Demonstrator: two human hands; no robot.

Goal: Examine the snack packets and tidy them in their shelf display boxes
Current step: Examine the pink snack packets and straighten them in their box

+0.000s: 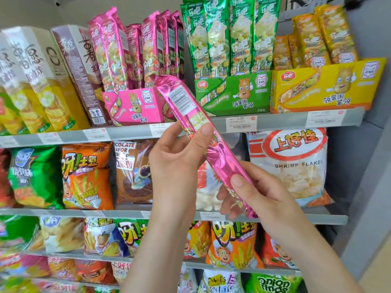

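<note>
- I see grey metal shelving across the whole view; the top shelf edge carries white price labels.
- Second shelf edge is below it, in the same grey.
- A grey upright side panel closes the unit on the right.
- Pale plain wall at upper left.
- Light is even and soft.
- Tan floor strip in the lower right corner.

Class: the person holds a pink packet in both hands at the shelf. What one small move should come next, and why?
Probably tip the pink packet upright and lift it toward the pink box above. The left hand and right hand grip it slanted, barcode side up, and the packets standing in that box match its colour.
</note>
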